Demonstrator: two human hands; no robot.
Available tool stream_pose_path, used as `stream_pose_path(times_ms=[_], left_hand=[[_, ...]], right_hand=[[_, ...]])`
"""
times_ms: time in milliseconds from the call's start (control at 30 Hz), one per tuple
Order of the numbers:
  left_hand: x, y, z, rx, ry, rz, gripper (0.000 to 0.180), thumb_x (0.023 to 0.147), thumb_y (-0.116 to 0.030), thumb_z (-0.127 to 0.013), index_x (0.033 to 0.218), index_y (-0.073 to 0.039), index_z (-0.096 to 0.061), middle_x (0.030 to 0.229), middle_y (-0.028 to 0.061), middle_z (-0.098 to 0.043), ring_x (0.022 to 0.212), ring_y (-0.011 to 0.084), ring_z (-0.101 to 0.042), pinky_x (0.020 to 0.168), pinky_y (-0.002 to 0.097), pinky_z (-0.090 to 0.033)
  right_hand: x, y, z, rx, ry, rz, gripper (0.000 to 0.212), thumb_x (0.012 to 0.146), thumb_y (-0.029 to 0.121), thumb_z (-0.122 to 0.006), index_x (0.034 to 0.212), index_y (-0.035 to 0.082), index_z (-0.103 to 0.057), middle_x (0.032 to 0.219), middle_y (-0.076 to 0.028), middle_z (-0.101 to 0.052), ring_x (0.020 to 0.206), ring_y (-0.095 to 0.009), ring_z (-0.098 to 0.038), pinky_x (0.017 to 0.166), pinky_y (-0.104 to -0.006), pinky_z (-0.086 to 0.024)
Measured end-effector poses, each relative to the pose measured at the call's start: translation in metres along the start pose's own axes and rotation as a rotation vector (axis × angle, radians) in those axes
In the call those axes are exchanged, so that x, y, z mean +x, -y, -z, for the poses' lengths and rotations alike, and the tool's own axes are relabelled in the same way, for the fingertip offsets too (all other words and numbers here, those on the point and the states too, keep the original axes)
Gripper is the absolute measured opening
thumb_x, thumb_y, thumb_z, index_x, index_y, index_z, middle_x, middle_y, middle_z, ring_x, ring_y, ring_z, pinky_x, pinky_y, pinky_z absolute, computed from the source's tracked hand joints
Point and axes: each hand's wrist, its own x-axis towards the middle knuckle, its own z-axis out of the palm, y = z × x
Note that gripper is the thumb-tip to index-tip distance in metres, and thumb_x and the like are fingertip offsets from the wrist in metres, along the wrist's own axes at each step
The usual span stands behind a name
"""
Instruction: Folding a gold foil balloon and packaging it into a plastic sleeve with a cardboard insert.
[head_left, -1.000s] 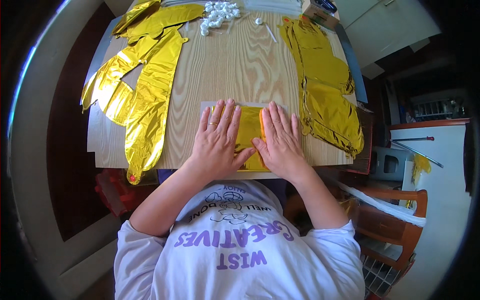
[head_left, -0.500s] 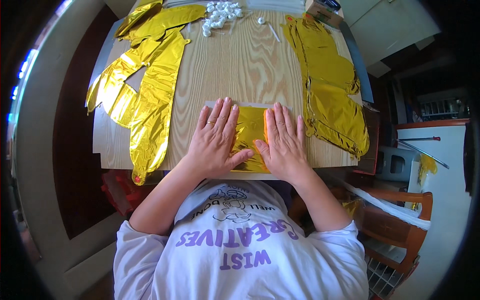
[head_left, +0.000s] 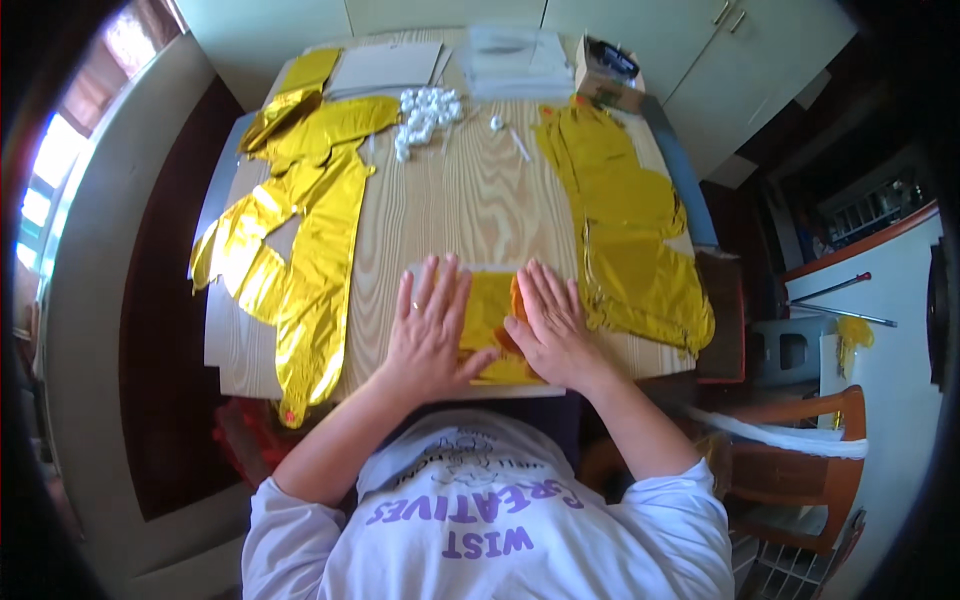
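A folded piece of gold foil (head_left: 490, 300) lies at the near edge of the table, on a pale sheet that shows as a thin strip behind it. My left hand (head_left: 428, 335) is spread flat over its left side, a ring on one finger and the thumb pointing inward across the foil. Over the right side rests my right hand (head_left: 552, 325), fingers stretched out, thumb toward the middle. An orange-looking foil edge shows beside the right fingers. What lies under both palms is hidden.
Flat gold foil balloons spread along the left (head_left: 325, 260) and right (head_left: 635, 225) of the wooden table (head_left: 460, 215). Farther back are small white rolls (head_left: 430, 112), a thin white stick (head_left: 520, 145), grey cards (head_left: 385, 68), clear plastic bags (head_left: 515, 65) and a box (head_left: 610, 80). A wooden chair (head_left: 780, 470) stands right.
The view has tilted up, so more of the table's far end shows. Both hands stay flat on the foil; the left fingers look a little more spread.
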Motion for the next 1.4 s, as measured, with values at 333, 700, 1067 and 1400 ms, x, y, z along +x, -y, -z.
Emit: stream_pose_path(times_ms=[333, 700, 1067, 1400], left_hand=[[0.005, -0.003, -0.004, -0.114, 0.174, 0.015, 0.098, 0.092, -0.067, -0.052, 0.152, 0.009, -0.033, 0.16, 0.0279, -0.031, 0.151, 0.0439, -0.023, 0.122, 0.06, -0.013], [0.008, 0.007, 0.008, -0.374, 0.198, 0.11, 0.095, 0.093, -0.065, -0.055, 0.153, 0.005, -0.034, 0.159, 0.0296, -0.031, 0.15, 0.0457, -0.025, 0.122, 0.0584, -0.014], [0.011, 0.009, 0.006, -0.421, 0.175, 0.131, 0.078, 0.096, -0.052, -0.058, 0.154, -0.005, -0.037, 0.158, 0.0268, -0.034, 0.149, 0.0458, -0.029, 0.121, 0.0612, -0.014], [0.007, 0.006, -0.001, -0.291, 0.253, 0.122, 0.059, 0.093, -0.02, -0.061, 0.149, -0.011, -0.046, 0.157, 0.0185, -0.039, 0.15, 0.0394, -0.029, 0.122, 0.0592, -0.013]], right_hand=[[0.243, -0.116, 0.079, 0.418, -0.091, -0.346, 0.02, 0.093, 0.017, -0.064, 0.092, -0.002, -0.069, 0.084, -0.014, -0.072, 0.07, -0.018, -0.07, 0.061, -0.0346, -0.055], [0.342, -0.026, 0.021, 0.184, 0.015, -0.057, 0.029, 0.086, 0.016, -0.07, 0.112, 0.003, -0.067, 0.099, -0.015, -0.072, 0.088, -0.029, -0.072, 0.076, -0.0396, -0.056], [0.457, -0.17, 0.1, 0.118, -0.367, -0.368, 0.055, 0.077, 0.042, -0.082, 0.117, 0.007, -0.066, 0.112, -0.014, -0.067, 0.103, -0.027, -0.066, 0.091, -0.0393, -0.054], [0.482, -0.179, 0.095, 0.065, -0.085, -0.654, 0.056, 0.084, 0.048, -0.074, 0.127, 0.013, -0.066, 0.135, -0.014, -0.062, 0.124, -0.031, -0.06, 0.1, -0.0457, -0.051]])
